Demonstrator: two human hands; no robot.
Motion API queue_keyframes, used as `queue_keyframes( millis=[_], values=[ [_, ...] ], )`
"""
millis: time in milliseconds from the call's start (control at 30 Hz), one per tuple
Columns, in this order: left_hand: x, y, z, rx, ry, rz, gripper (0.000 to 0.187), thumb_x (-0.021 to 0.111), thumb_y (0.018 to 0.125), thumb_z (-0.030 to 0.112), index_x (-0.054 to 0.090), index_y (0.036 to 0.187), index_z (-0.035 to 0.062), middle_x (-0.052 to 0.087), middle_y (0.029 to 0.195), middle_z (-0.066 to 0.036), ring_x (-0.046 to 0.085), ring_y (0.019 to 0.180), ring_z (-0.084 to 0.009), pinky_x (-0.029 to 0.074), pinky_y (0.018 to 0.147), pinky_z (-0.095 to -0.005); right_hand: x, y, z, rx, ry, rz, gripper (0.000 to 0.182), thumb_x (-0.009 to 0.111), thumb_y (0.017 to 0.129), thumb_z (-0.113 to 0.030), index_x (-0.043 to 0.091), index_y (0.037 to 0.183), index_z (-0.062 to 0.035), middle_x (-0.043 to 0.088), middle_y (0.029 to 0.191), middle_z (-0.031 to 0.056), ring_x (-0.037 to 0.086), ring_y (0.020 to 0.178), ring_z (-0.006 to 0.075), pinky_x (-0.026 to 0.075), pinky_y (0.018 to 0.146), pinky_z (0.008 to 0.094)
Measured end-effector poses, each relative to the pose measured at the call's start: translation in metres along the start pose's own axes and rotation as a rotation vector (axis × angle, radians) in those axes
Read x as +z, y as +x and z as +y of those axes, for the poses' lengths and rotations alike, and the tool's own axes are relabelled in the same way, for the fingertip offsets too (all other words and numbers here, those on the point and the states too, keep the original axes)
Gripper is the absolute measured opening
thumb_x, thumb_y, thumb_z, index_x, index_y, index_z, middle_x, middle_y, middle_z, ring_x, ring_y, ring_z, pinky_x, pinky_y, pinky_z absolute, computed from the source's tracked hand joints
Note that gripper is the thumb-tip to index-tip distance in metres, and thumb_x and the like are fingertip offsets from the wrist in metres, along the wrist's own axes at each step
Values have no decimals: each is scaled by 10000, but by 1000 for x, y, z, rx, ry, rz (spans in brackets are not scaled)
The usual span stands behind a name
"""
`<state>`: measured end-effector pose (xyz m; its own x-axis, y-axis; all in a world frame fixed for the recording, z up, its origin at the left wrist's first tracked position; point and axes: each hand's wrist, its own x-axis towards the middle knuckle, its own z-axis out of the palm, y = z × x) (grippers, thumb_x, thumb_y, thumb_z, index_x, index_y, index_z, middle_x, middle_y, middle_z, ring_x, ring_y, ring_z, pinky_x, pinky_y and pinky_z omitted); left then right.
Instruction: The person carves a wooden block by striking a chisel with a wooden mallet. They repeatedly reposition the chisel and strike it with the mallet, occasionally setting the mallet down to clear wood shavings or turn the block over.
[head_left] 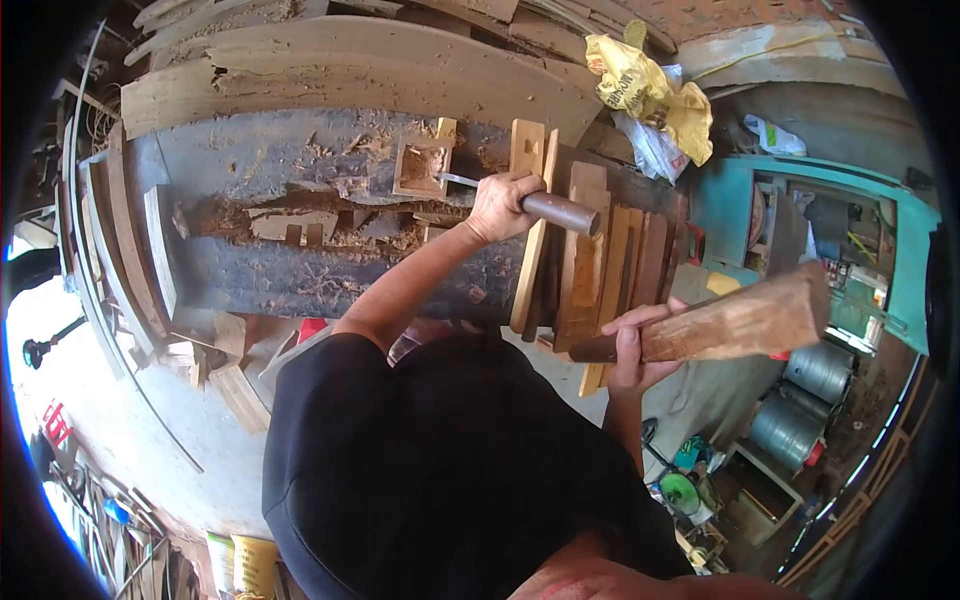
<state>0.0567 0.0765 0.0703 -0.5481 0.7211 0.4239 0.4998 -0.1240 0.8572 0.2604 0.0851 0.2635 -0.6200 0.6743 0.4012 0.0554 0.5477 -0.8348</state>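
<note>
My left hand point(503, 205) is closed around a chisel with a thick brown handle point(565, 213). The thin metal blade point(458, 180) points left, its tip at the hollowed recess of a small square wood block point(402, 172). Shavings lie in that recess. To the right, my right hand point(640, 355) grips the narrow dark end of a wooden mallet point(745, 318). Its broad, worn head is raised to the right, apart from the chisel. The block rests on a dark, rough timber bench point(280, 150) with a long gap down its middle.
Several wood strips point(605, 265) lie across the bench's right part. Behind it is a long curved plank point(350, 70), with a yellow bag point(650, 90) at its right end. Curved boards point(135, 230) lean at the left. A teal cabinet point(725, 205) and metal cylinders point(785, 430) stand right.
</note>
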Motion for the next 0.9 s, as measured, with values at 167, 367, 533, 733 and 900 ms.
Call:
queue_keyframes(
  millis=[167, 367, 533, 733, 900],
  values=[
    [-17, 2, 18, -43, -74, 14, 193, 711, 669, 114, 599, 826, 118, 604, 753, -85, 639, 704, -332, 510, 602, -411, 7, -24, 8, 343, 25, 69, 679, 605, 875, -69, 199, 1399, 78, 555, 795, 106, 572, 618, 170, 500, 679, 293],
    [-24, -5, 18, -87, -138, 56, 272, 726, 605, 52, 577, 832, 64, 599, 755, -113, 628, 729, -334, 492, 631, -383, 9, -25, 5, 414, 25, 43, 671, 613, 881, -94, 214, 1395, 70, 553, 808, 100, 573, 624, 166, 501, 681, 294],
    [-26, -5, 12, -92, -147, 40, 240, 723, 640, 89, 585, 836, 77, 613, 778, -111, 634, 754, -341, 502, 646, -393, 9, -9, -11, 414, -12, 26, 692, 618, 873, -109, 203, 1397, 69, 546, 800, 94, 575, 628, 167, 499, 667, 288],
    [-17, 0, 0, -133, -139, 84, 247, 735, 659, 122, 594, 859, 93, 632, 800, -107, 644, 780, -346, 515, 668, -398, 5, -26, 38, -175, -609, -368, 580, 770, 806, -175, 475, 1248, 59, 650, 881, 144, 631, 730, 205, 500, 748, 292],
    [-15, 5, -1, -141, -92, 97, 261, 740, 646, 125, 595, 861, 101, 641, 809, -95, 651, 794, -330, 524, 685, -394, 10, -8, 3, 318, -250, -158, 475, 726, 831, -134, 490, 1205, 41, 613, 930, 135, 614, 794, 170, 508, 712, 316]
  ],
)
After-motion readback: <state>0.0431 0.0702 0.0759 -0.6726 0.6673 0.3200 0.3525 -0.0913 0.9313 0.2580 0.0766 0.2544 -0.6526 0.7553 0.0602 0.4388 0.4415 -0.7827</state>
